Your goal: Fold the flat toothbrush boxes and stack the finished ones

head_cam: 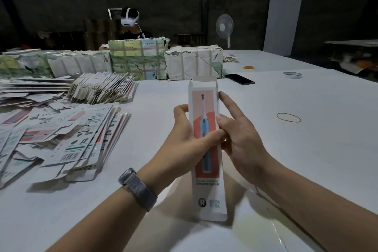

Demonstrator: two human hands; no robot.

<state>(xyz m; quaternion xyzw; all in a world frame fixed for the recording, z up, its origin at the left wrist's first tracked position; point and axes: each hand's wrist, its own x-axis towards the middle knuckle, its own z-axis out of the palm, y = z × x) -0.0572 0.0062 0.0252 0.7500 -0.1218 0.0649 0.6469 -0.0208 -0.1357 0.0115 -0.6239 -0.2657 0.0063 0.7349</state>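
A long white toothbrush box (205,108) with a pink panel and a printed blue brush is held above the table, its far end flaps standing open. My left hand (184,137) grips its left side, thumb across the front. On the right edge lies my right hand (239,135), fingers stretched along that edge. A loose heap of flat boxes (67,135) lies to the left, and a banded bundle of flat boxes (102,89) sits behind it.
Wrapped paper bales (141,59) line the far side of the white table (296,149). A black phone (239,79), a tape roll (292,75) and rubber bands (288,117) lie on the right. A person with a headset (129,19) sits behind the bales; a fan (224,26) stands beyond.
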